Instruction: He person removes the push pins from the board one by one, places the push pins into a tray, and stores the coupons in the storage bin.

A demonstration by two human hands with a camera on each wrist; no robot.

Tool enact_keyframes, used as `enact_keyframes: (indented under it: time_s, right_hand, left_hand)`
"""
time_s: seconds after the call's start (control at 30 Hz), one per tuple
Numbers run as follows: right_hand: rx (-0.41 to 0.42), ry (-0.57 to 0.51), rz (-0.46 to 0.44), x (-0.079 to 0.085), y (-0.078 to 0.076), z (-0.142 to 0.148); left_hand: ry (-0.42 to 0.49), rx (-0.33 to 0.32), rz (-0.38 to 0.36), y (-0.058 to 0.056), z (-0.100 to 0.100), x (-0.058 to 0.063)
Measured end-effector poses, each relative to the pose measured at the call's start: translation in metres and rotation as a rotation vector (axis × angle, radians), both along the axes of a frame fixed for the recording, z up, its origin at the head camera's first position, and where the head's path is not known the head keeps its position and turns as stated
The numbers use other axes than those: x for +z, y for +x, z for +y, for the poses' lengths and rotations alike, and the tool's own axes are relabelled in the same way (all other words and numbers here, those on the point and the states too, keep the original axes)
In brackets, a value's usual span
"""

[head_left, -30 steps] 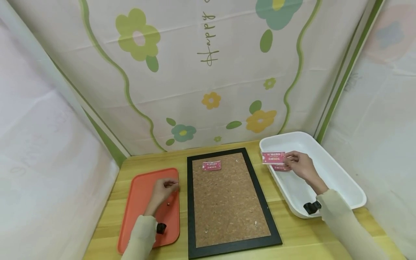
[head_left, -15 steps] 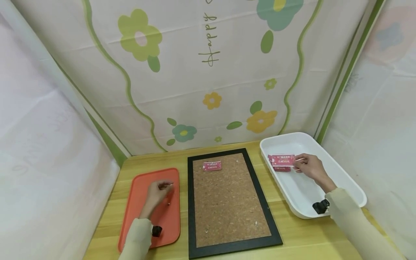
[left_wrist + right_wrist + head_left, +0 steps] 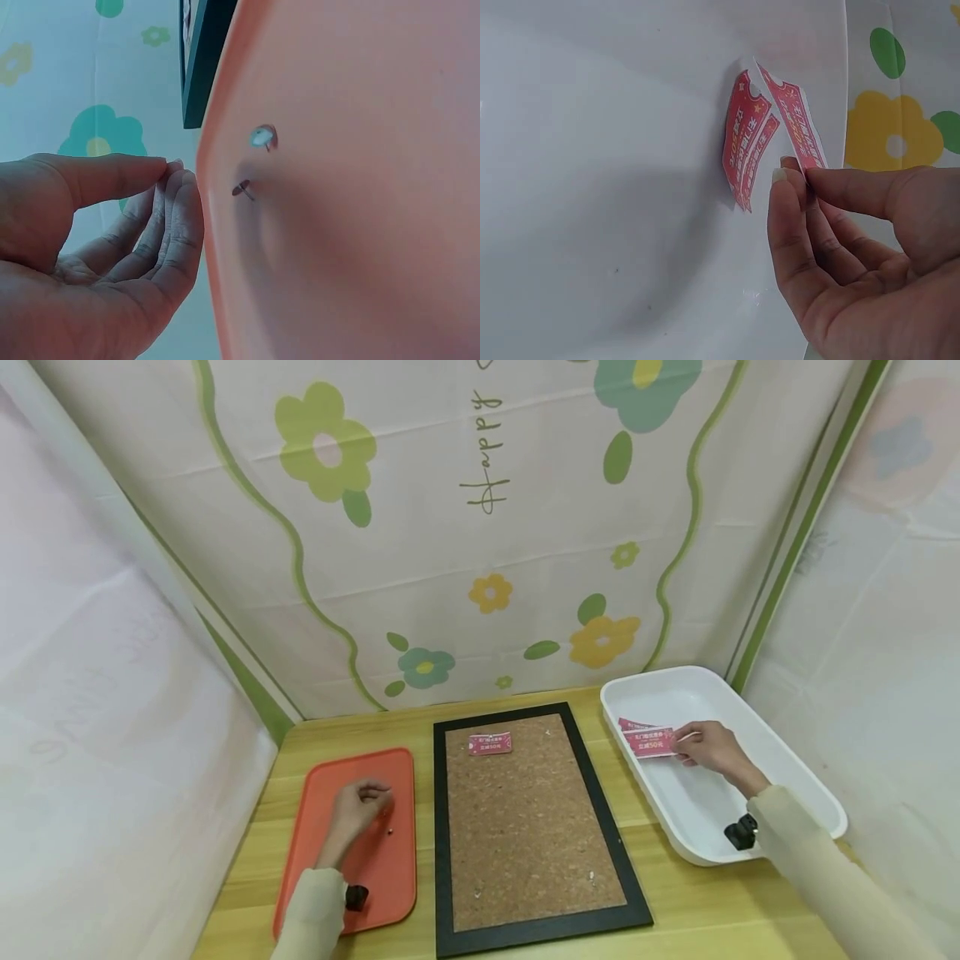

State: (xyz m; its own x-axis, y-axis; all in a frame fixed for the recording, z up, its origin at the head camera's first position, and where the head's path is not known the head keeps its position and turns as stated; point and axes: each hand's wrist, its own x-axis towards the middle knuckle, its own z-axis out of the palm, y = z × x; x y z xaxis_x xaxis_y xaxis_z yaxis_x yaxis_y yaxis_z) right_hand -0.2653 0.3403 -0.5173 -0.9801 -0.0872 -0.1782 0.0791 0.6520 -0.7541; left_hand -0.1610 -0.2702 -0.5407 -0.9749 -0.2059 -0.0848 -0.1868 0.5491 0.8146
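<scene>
My right hand [image 3: 712, 749] pinches a pink-and-white paper coupon [image 3: 648, 742] by its edge, inside the white basin [image 3: 806, 793]. More pink coupons [image 3: 747, 142] lean against the basin wall beside the held one. Over the orange tray [image 3: 318, 810] hovers my left hand [image 3: 357, 814], its thumb and fingertips meeting with nothing visible between them. Near those fingertips are a shiny thumbtack [image 3: 262, 136] and a darker thumbtack [image 3: 241, 188]. A cork board [image 3: 525, 818] in a black frame lies between the hands, with a similar coupon [image 3: 490, 743] on its upper left.
Small shiny tacks show near the cork board's corners, such as one tack [image 3: 592, 878] at lower right. The wooden table [image 3: 690, 914] carries the tray, board and basin. A flowered curtain [image 3: 420, 552] rises behind, and white cloth walls flank both sides.
My right hand has moved right and lowered the coupon into the basin, over the others. My left hand has drawn back a little to the left above the tray.
</scene>
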Motion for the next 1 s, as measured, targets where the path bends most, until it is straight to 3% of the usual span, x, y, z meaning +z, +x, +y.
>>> enact_keyframes:
  time_s: [0.27, 1.0]
  right_hand:
    - [0.006, 0.050, -0.072, 0.001, -0.003, 0.000]
    - [0.086, 0.166, -0.120, -0.009, -0.008, 0.004]
  left_hand:
    - [0.030, 0.003, -0.007, 0.004, -0.005, -0.003]
    - [-0.024, 0.009, -0.046, 0.004, -0.014, -0.008]
